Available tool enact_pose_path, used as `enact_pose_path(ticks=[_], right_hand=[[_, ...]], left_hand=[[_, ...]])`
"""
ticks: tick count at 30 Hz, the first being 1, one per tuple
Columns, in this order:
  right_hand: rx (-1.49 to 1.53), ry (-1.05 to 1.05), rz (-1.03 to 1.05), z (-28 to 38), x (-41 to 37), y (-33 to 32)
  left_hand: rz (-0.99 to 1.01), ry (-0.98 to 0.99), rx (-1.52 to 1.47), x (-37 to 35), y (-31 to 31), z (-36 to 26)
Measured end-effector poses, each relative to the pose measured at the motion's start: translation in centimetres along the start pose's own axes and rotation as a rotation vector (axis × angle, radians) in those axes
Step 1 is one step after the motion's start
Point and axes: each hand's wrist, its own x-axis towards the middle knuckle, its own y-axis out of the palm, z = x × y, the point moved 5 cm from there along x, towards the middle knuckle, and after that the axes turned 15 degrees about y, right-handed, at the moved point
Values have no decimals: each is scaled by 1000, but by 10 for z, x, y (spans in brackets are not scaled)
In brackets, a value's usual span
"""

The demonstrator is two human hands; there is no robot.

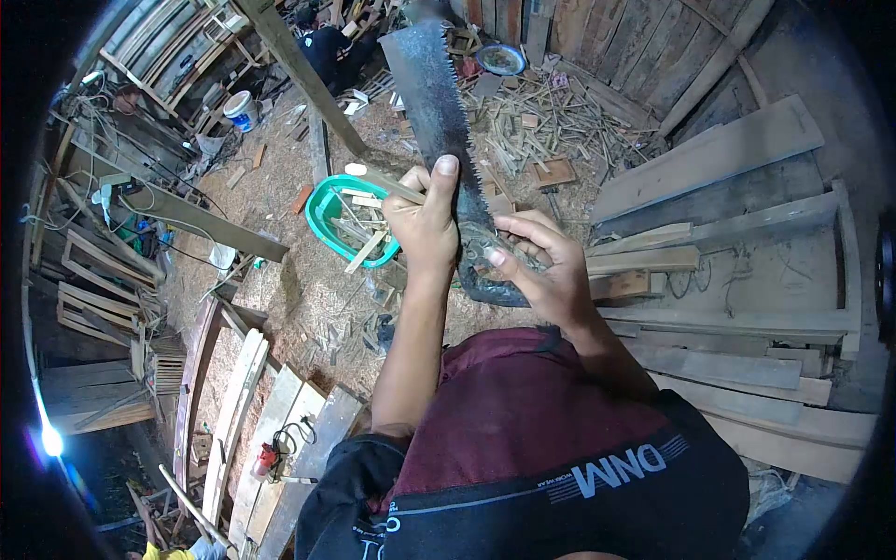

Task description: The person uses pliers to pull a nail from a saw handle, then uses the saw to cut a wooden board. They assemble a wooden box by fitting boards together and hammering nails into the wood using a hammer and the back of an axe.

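Observation:
A hand saw (pixel 434 93) with a worn, dark blade points away from me, its teeth along the right edge. My left hand (pixel 425 219) is closed around the lower blade, thumb lying flat on the metal. A wooden stick with a pale rounded end (pixel 378 179) juts out leftward from that same hand. At the dark saw handle (pixel 495 289), my right hand (pixel 546 261) has its thumb and fingers closed around the joint between handle and blade. Part of the handle is hidden behind this hand.
A green basin (pixel 317 217) of wood offcuts sits on the shaving-covered floor. Boards (pixel 709 159) lean at the right. A wooden post (pixel 313 84) rises ahead. Planks (pixel 289 439) carry a red corded tool (pixel 268 459) at lower left. Another person (pixel 327 51) is at the far end.

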Motion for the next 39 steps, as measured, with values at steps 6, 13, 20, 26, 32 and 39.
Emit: enact_pose_path(ticks=[6, 13, 20, 26, 32, 39], right_hand=[[1, 13, 20, -3, -5, -3], [-66, -21, -5, -10, -15, -5], [167, 160, 87, -28, -14, -6], [576, 352, 295, -25, -12, -3], [548, 321, 359, -32, -6, -3], [468, 324, 248, -36, -7, -4]], left_hand=[[26, 15, 29, -8, 3, -4], [90, 52, 63, -17, 0, 2], [123, 73, 77, -18, 4, -2], [180, -34, -25, -18, 12, -2], [143, -165, -74, -24, 13, 16], [120, -143, 4, -22, 5, 28]])
